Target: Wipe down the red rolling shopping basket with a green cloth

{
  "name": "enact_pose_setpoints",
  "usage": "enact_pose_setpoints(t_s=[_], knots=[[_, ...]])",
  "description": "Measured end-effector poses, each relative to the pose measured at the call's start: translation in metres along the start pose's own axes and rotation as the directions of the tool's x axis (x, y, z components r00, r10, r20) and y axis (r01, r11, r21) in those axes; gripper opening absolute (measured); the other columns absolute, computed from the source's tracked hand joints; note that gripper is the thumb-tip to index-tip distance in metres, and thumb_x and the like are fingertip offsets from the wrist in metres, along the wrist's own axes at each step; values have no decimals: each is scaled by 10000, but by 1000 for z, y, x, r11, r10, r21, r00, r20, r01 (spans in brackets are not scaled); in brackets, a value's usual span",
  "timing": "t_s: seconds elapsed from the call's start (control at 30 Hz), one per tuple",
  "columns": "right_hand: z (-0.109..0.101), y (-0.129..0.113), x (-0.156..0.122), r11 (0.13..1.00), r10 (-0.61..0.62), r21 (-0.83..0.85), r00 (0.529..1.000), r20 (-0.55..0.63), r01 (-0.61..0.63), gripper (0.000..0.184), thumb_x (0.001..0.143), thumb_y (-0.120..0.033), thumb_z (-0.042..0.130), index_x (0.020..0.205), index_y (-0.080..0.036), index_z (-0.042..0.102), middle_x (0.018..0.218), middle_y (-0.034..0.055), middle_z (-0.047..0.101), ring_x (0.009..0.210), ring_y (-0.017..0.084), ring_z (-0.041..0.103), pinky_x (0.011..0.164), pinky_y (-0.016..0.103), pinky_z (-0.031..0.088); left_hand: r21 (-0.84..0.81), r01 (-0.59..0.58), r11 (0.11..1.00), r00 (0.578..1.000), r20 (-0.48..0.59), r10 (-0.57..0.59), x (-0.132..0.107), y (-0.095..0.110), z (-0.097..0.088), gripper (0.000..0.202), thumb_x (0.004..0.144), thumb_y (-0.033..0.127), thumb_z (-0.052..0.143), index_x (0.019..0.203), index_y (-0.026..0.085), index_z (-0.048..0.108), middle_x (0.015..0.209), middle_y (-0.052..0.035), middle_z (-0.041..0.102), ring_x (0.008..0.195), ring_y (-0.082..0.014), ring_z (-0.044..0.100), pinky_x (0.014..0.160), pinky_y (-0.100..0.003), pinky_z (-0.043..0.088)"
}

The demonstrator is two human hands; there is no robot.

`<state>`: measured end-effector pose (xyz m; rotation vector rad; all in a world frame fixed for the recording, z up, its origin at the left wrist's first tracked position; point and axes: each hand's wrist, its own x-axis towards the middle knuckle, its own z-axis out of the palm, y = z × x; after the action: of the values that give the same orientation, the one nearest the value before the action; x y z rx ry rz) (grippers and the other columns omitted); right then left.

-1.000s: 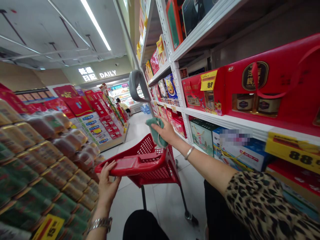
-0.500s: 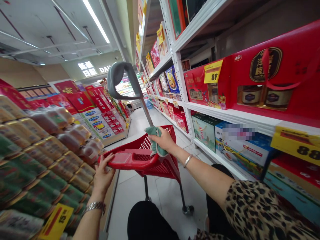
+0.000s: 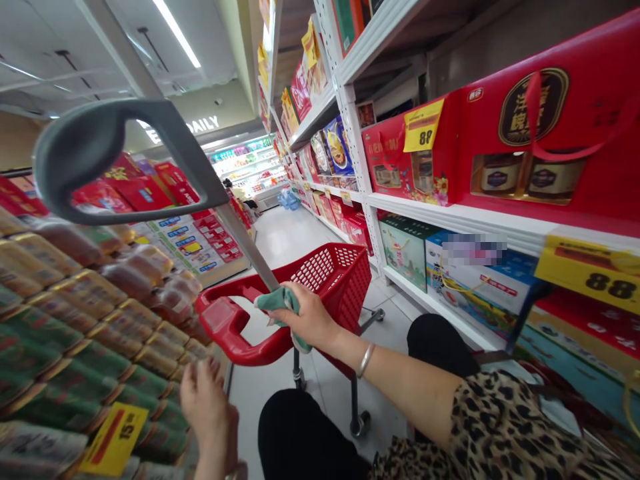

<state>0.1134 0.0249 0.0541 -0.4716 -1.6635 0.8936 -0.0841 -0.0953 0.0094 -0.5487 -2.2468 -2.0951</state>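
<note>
A red plastic shopping trolley stands in the aisle in front of me. Its grey pull handle on a metal pole leans up toward the camera at upper left. My right hand is closed round a green cloth and presses it against the trolley's red rim, at the foot of the pole. My left hand hangs below the red carry handle, off the trolley, fingers loosely apart and holding nothing.
White shelving with red gift boxes and yellow price tags runs along the right. Stacked shrink-wrapped cans fill the left side. The tiled aisle runs ahead toward distant displays.
The trolley has tilted and come closer, its grey handle swinging toward the camera. My left hand has let go of the red carry handle and dropped down. My right hand stays on the cloth.
</note>
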Motion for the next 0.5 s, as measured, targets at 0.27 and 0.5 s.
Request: enact_pose_setpoints(t_s=[0.27,0.5], knots=[[9,11,-18,935,-246,-250,967,58,253,398,951,-388,693,1286,-182,634,1107,117,706,1009,255,633,952,419,525,-176,-35,984,994,96,53,-57,34,9,622,866,543,614,1390,212,556,1247,-117,667,1189,-269,640,1067,-442,477],[-2,35,-41,810,-366,-420,912,184,410,335,995,-297,603,1307,-193,665,1113,115,702,1032,252,596,918,408,474,-268,-2,963,996,87,26,-37,40,27,546,834,417,521,1329,195,579,926,-31,644,812,-180,633,831,-356,517]])
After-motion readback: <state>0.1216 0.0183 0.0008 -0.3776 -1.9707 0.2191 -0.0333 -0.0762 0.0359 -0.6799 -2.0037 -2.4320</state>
